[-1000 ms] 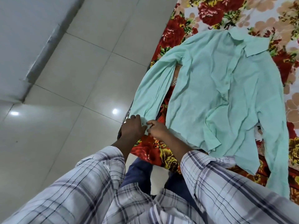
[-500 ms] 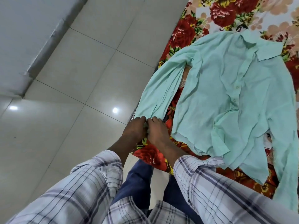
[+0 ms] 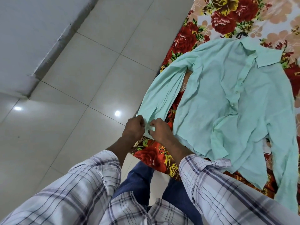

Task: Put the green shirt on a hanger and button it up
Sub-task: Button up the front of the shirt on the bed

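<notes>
A pale green shirt (image 3: 230, 101) lies spread front-up on a bed, collar at the far end, several buttons along its placket closed. A dark hanger hook (image 3: 242, 35) pokes out just beyond the collar. The shirt's near-left sleeve (image 3: 164, 93) runs toward me along the bed's edge. My left hand (image 3: 133, 129) and my right hand (image 3: 159, 131) meet at the end of that sleeve, fingers pinching the cuff (image 3: 148, 127) between them. The cuff is mostly hidden under my fingers.
The bed is covered with a red and yellow floral sheet (image 3: 227, 17) whose edge hangs by my legs. A pale tiled floor (image 3: 81, 78) fills the left, with a grey wall base (image 3: 53, 46) beyond. The shirt's other sleeve (image 3: 285, 168) trails down the right side.
The view has shifted so the shirt sits further right. My two hands stayed together on the sleeve cuff, and my fingers have closed tighter on it.
</notes>
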